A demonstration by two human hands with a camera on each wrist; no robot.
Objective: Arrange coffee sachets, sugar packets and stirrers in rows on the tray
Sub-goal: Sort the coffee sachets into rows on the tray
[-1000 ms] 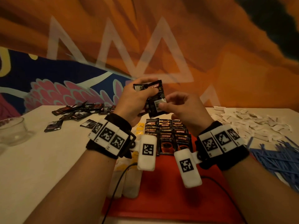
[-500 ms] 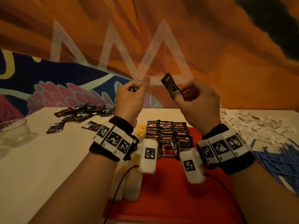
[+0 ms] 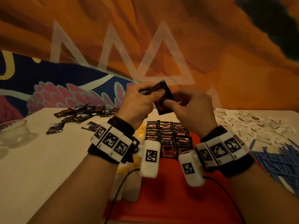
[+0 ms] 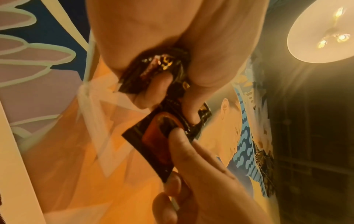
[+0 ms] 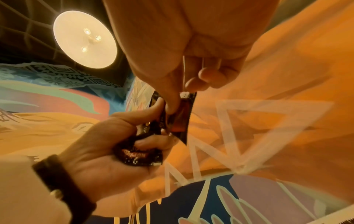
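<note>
The desk (image 3: 48, 167) is pale and runs the full width of the head view, under a painted orange and blue wall (image 3: 210, 46). On its near middle lies a red tray (image 3: 169, 199). At the tray's far end black coffee sachets stand in overlapping rows (image 3: 168, 135), labels toward the person; just left of them are a few yellow packets (image 3: 140, 135), partly hidden by the left wrist band.

To the right of the tray a heap of blue stirrers (image 3: 278, 162) spreads over the desk, and beyond it, well apart from the tray, a scatter of white sugar packets (image 3: 252, 126). Far left, a loose pile of more sachets (image 3: 77, 115) lies on the desk, and a glass bowl (image 3: 14, 135) stands at the left edge.

Both hands are raised above the tray, close together. The left hand (image 3: 137, 104) is curled round a small bunch of sachets (image 5: 139, 153) held against its palm. The right hand (image 3: 192, 109) pinches a single sachet (image 3: 164, 102) between thumb and forefinger; this sachet is tilted and overlaps the bunch, and the left thumb touches it too. The right hand's other fingers (image 5: 210, 78) are curled loosely and seem to hold something thin and pale; what it is I cannot tell.
</note>
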